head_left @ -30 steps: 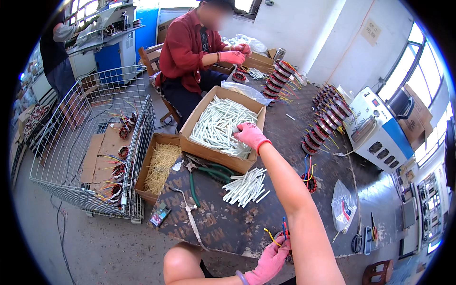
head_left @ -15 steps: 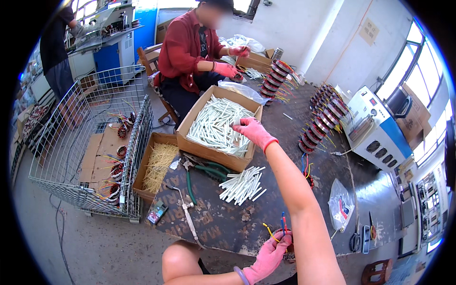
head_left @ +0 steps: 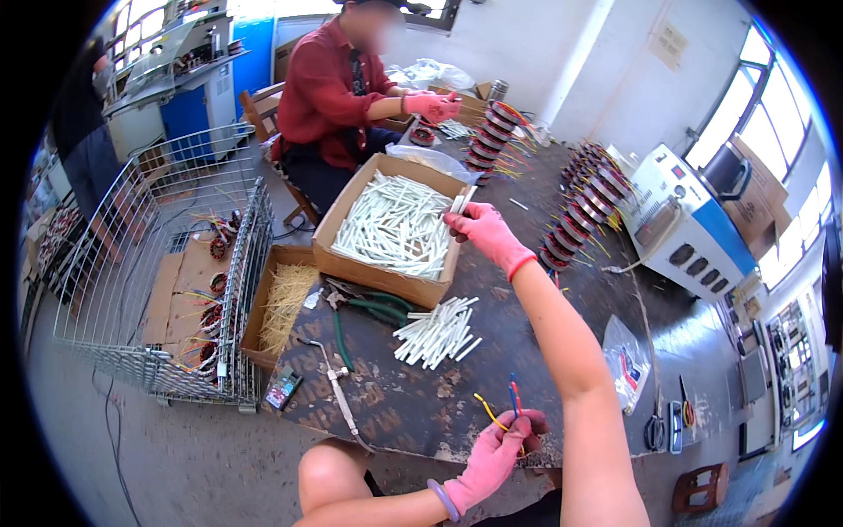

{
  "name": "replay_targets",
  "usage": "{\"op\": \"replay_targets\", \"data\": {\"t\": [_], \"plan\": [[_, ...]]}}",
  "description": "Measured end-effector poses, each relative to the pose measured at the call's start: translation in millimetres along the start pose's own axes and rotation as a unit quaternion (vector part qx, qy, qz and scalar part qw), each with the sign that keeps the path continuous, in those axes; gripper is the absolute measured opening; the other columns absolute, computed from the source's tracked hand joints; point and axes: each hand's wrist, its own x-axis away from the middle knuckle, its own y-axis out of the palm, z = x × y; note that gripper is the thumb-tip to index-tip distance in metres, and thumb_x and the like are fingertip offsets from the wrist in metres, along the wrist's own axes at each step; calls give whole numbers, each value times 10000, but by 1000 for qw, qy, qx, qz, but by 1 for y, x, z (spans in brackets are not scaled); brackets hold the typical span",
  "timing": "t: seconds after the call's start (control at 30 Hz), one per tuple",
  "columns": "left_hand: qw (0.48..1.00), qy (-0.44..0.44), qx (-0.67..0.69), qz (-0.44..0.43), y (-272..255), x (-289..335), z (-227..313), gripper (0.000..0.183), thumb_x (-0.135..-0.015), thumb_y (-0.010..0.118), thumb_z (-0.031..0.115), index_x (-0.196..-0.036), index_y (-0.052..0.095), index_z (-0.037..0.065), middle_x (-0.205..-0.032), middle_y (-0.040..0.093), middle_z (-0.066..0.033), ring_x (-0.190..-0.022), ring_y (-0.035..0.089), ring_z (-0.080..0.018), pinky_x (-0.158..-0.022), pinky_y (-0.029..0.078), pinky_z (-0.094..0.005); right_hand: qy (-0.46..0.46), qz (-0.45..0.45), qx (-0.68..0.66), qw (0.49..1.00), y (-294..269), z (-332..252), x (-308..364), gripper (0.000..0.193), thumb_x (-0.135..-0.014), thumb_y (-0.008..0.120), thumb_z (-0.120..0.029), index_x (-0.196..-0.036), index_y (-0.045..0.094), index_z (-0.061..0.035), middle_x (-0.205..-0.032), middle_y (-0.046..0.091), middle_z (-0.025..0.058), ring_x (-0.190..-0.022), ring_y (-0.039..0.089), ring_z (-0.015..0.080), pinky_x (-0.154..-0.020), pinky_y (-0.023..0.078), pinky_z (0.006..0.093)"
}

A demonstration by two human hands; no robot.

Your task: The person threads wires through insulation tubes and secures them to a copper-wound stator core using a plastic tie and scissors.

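My right hand [head_left: 490,234], in a pink glove, is closed on a few white sleeve tubes [head_left: 462,201] that stick up between thumb and fingers. It is just over the right rim of a cardboard box [head_left: 362,275], which is full of the same tubes [head_left: 392,224]. Near the table's front edge my left hand [head_left: 492,461], gloved in pink too, pinches a bundle of yellow, blue and red lead wires [head_left: 515,400]. What the wires run down to is mostly hidden by my fingers. A loose pile of white tubes [head_left: 436,332] lies between the hands.
Green-handled pliers [head_left: 342,338] and a torch [head_left: 341,386] lie left on the table [head_left: 395,413]. Stacked stator cores [head_left: 587,213] stand at right, near a white-blue machine [head_left: 685,215]. A wire cage [head_left: 250,290] stands at left. A co-worker [head_left: 329,97] sits across.
My right hand has lifted from among the boxed tubes to the box's right rim, with tubes now showing in its fingers. My left hand keeps hold of the wires. The co-worker's hands have come together.
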Motion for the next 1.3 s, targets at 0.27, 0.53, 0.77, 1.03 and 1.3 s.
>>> {"op": "replay_targets", "data": {"t": [0.27, 0.53, 0.77, 1.03, 1.3], "plan": [[997, 57, -44, -27, 13, -8, 0, 323, -1043, 508, 280, -1149, 597, -11, -1013, 672, -98, -801, 601, -123, -744, 487, -277, -46, 84, -25, 995, -12, 7, 33, 216, -925, 674, -239, -1007, 724, -45, -736, 634, -29, -657, 551, 61, -611, 454, 253], [990, 93, -101, -18, 10, -11, 1, 307, -1038, 522, 279, -1138, 620, 6, -1013, 684, -60, -779, 594, -75, -766, 485, -241, -72, 111, 55, 990, -48, 19, 130, 290, -961, 648, -288, -1105, 709, -44, -929, 669, -5, -875, 586, 97, -788, 474, 265], [983, 112, -142, -35, 23, -17, -6, 282, -1033, 514, 241, -1115, 617, -9, -1007, 694, -94, -736, 595, -81, -741, 484, -248, 104, 190, 13, 976, -60, 109, 335, 213, -951, 652, -187, -1094, 719, -45, -1035, 655, 22, -997, 613, 121, -882, 487, 297], [969, 133, -205, -44, 25, -25, -3, 338, -1030, 527, 308, -1126, 621, -2, -988, 686, -94, -708, 564, -82, -699, 459, -240, 124, 219, 39, 967, -49, 117, 363, 225, -891, 683, -251, -1012, 728, -66, -949, 536, 48, -786, 599, 151, -665, 488, 298], [951, 80, -277, -109, 30, -30, 3, 348, -1027, 541, 327, -1146, 642, 16, -911, 688, -52, -651, 522, -52, -621, 430, -205, 154, 246, -46, 956, -55, 137, 363, 239, -908, 694, -285, -1018, 719, -74, -833, 638, -3, -733, 587, 75, -644, 479, 263]]}}
